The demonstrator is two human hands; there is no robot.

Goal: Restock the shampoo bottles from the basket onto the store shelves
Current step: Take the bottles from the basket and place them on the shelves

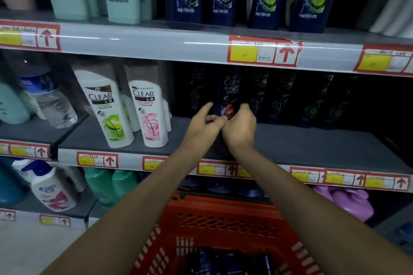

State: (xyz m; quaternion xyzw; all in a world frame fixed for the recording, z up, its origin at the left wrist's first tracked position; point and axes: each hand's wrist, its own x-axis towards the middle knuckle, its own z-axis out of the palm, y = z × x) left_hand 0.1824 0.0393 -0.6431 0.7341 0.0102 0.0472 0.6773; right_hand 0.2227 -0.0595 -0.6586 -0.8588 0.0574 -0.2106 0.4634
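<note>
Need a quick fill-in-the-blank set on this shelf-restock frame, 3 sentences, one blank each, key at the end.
1. Both hands, left hand and right hand, grip a dark bottle on the ____ shelf.
2. The basket below the arms is coloured ____.
3. The white bottle with green leaves stands to the ____ of the white bottle with pink label.

Missing words: middle; red; left
</note>
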